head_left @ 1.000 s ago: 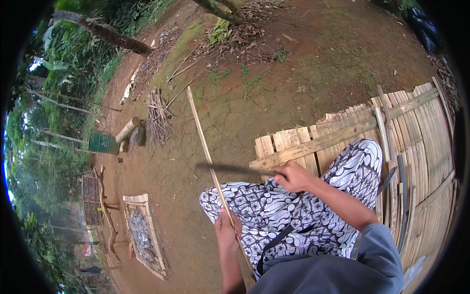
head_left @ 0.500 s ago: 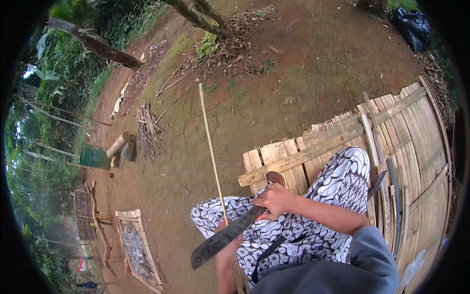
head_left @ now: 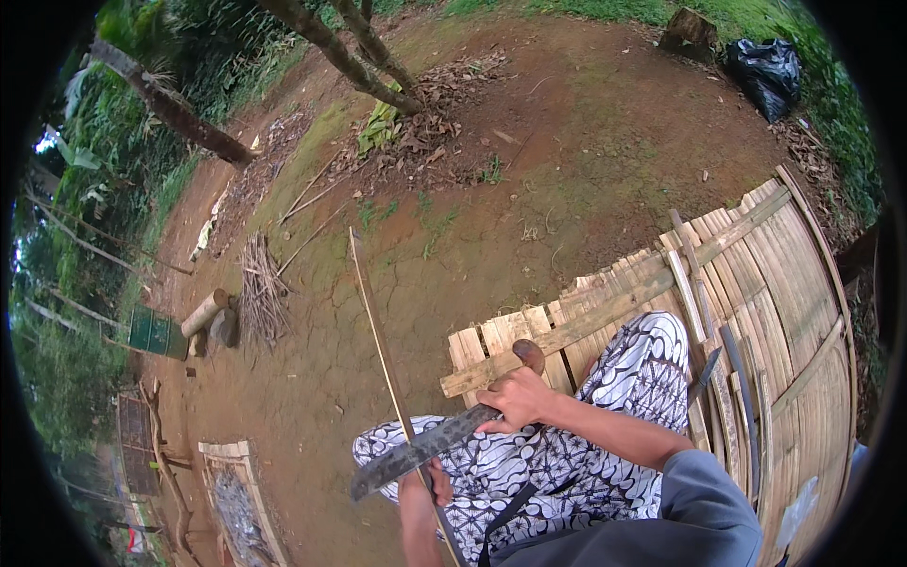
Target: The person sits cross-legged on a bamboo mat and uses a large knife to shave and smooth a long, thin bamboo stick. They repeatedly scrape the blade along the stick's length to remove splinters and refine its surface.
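My right hand (head_left: pixel 517 399) is closed round the handle of a machete (head_left: pixel 422 452), whose curved brown butt (head_left: pixel 529 354) sticks out beyond the fist. The dark, broad blade points to the lower left over my lap. It lies across a long, thin bamboo strip (head_left: pixel 376 326); whether the edge touches the strip I cannot tell. Just below the blade my left hand (head_left: pixel 423 487) is closed round that strip. The strip's far end reaches out over the bare ground, and its near end runs down past my left hand toward my body.
My crossed legs in patterned trousers (head_left: pixel 633 369) rest on a bamboo platform (head_left: pixel 803 246). Several loose strips and a dark blade (head_left: pixel 704 375) lie to the right. On the ground are a bundle of sticks (head_left: pixel 262 288), a green drum (head_left: pixel 157 333), a wooden frame (head_left: pixel 227 449) and a black bag (head_left: pixel 763 77).
The strip's far end has come lower and turned, showing a wider face. The machete blade lies flatter, and my left hand shows more plainly below it. The whole view has shifted slightly.
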